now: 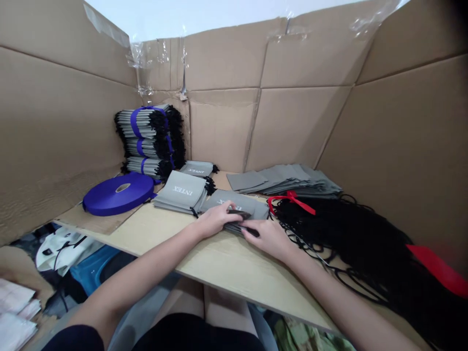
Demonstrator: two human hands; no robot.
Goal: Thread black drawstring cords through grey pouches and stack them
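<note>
At the middle of the board, my left hand [216, 218] and my right hand [269, 236] work close together over the near edge of a grey fabric pouch [258, 207] with white lettering. Both hands are closed, thumbs and fingers bent inward. A small dark piece [240, 213] shows at the left fingertips, and another dark bit sits under the right fingers; what they are is unclear. Just left of my left hand lies a stack of grey drawstring pouches [183, 189] printed INTEX. Right of my right hand spreads a large bundle of black cords [340, 234].
Tied stacks of pouches [141, 122] stand in the back left corner behind a purple ribbon roll [119, 194]. Flat grey pieces [285, 178] lie at the back. Red ribbon [292, 197] ties the cords. Cardboard walls [223, 58] surround the wooden board [204, 253].
</note>
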